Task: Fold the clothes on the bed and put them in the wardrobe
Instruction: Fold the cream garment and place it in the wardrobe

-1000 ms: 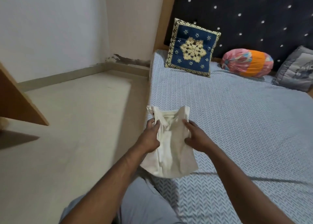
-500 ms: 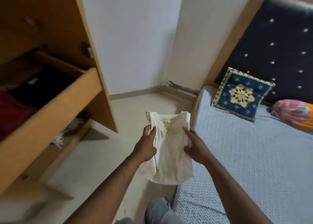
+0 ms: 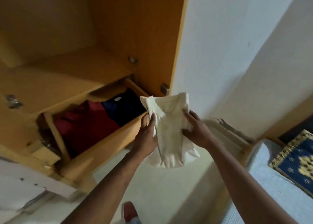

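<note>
In the wooden wardrobe (image 3: pixel 118 37), an open drawer (image 3: pixel 108 144) holds a folded red garment (image 3: pixel 84 123) beside a dark blue one (image 3: pixel 125 108). Just by the drawer's front edge, the left hand (image 3: pixel 147 135) and right hand (image 3: pixel 196 132) each curl around one side of a cream top (image 3: pixel 169 127), folded narrow and creased, its hem hanging loose above the floor. The bed (image 3: pixel 271 189) and a blue-and-gold cushion (image 3: pixel 296 162) lie at far right.

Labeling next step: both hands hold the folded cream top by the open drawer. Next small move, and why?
Probably carry the cream top forward-left over the drawer front and lower it onto the navy garment. The left hand and right hand both grip it folded, it hangs just short of the open drawer, and a red garment already lies inside too.
</note>
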`<action>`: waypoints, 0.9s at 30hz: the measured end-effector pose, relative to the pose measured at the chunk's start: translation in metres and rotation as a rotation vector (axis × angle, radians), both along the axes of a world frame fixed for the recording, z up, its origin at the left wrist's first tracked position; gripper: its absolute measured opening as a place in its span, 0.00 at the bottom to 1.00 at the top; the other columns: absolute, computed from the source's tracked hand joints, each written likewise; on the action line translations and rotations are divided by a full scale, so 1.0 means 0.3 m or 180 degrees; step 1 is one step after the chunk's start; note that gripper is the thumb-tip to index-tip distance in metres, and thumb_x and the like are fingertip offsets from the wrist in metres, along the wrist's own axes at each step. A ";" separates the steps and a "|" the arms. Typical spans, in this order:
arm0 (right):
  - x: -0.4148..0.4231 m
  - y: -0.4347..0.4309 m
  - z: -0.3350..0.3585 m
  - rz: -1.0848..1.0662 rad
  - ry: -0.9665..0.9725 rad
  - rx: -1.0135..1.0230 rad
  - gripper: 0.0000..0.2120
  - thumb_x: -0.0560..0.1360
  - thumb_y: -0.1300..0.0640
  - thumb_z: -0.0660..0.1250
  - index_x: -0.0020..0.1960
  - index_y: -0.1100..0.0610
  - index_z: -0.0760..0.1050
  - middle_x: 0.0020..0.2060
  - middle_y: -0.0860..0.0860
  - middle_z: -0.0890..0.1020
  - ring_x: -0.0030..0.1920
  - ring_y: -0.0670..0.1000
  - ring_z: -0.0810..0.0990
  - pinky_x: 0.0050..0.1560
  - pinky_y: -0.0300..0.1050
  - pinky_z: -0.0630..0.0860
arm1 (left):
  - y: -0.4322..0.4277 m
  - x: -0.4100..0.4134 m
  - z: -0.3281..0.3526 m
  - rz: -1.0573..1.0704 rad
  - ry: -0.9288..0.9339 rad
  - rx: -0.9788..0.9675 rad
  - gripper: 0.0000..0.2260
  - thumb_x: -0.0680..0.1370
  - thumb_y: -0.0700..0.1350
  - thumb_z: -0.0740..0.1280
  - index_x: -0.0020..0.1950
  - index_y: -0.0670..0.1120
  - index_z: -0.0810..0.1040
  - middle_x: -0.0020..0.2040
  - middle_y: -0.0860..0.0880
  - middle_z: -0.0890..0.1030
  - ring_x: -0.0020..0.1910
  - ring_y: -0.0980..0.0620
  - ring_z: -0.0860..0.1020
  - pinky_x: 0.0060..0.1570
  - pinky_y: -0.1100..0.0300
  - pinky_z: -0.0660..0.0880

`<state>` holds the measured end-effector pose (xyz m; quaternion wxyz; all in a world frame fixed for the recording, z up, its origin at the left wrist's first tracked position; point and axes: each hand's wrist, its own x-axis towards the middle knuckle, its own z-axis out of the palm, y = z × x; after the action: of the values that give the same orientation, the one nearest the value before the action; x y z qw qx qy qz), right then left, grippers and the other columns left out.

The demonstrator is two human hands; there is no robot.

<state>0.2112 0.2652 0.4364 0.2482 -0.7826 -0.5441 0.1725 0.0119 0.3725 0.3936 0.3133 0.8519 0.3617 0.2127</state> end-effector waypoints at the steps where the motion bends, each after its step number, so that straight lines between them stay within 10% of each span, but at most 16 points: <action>1: -0.011 0.094 0.016 0.0104 -0.0029 0.0066 0.41 0.75 0.58 0.70 0.80 0.51 0.51 0.77 0.52 0.59 0.73 0.55 0.64 0.69 0.45 0.66 | 0.075 -0.019 0.011 0.0075 -0.0135 0.0074 0.38 0.77 0.40 0.67 0.80 0.51 0.50 0.79 0.50 0.47 0.73 0.44 0.65 0.61 0.55 0.74; 17: -0.045 1.088 0.068 0.1467 -0.0654 -0.0135 0.52 0.73 0.64 0.69 0.78 0.40 0.33 0.79 0.46 0.42 0.72 0.59 0.65 0.50 0.46 0.81 | 0.825 -0.114 0.004 0.1370 -0.0398 0.0410 0.42 0.72 0.36 0.72 0.80 0.47 0.51 0.78 0.40 0.51 0.69 0.40 0.70 0.53 0.54 0.77; 22: -0.014 1.220 -0.056 0.1641 -0.0513 -0.0595 0.52 0.72 0.70 0.65 0.78 0.41 0.35 0.79 0.49 0.43 0.72 0.59 0.65 0.52 0.41 0.75 | 0.864 -0.091 -0.137 0.1658 -0.0316 -0.0085 0.41 0.72 0.34 0.69 0.80 0.44 0.52 0.78 0.39 0.50 0.72 0.40 0.64 0.60 0.48 0.74; 27: 0.031 1.263 -0.167 0.1866 -0.0614 -0.0992 0.49 0.73 0.72 0.65 0.80 0.48 0.38 0.79 0.51 0.39 0.79 0.57 0.46 0.70 0.48 0.66 | 0.883 -0.082 -0.273 0.1794 -0.0135 -0.0561 0.41 0.71 0.30 0.68 0.79 0.40 0.51 0.77 0.36 0.48 0.76 0.39 0.54 0.66 0.51 0.67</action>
<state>0.2206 0.6441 0.3862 0.0129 -0.6343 -0.7339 0.2428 -0.0127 0.6373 0.3117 0.3221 0.6828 0.5944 0.2769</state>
